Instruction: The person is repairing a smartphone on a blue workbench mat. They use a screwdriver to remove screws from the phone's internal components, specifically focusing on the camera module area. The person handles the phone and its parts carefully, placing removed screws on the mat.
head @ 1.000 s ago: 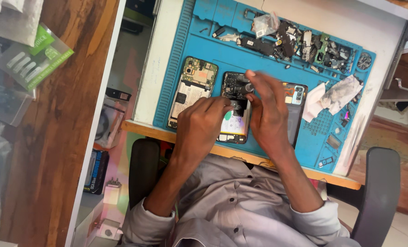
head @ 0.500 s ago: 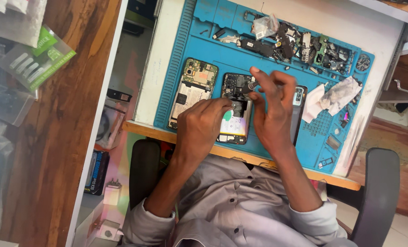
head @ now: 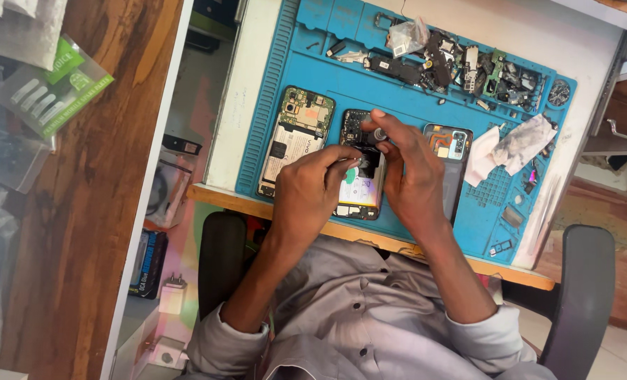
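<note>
Hands over my opened phone: left hand steadies it, right hand pinches a small tool; green-labelled clear packet far left.

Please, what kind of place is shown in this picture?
Probably a phone repair bench. A blue work mat holds opened phones, a heap of small loose parts lies at its far edge, and both hands work on the middle phone.

A: Middle phone: mid-body hidden under the left hand and right hand. Only its ends show.

B: Small tool at the right fingers: tip hidden, kind too small to tell.

A: Parts heap beyond the fingers: single pieces too small to tell. Chair cut off by the lower edge.

B: Dark phone just right of the fingers: near edge hidden by the right hand.
</note>
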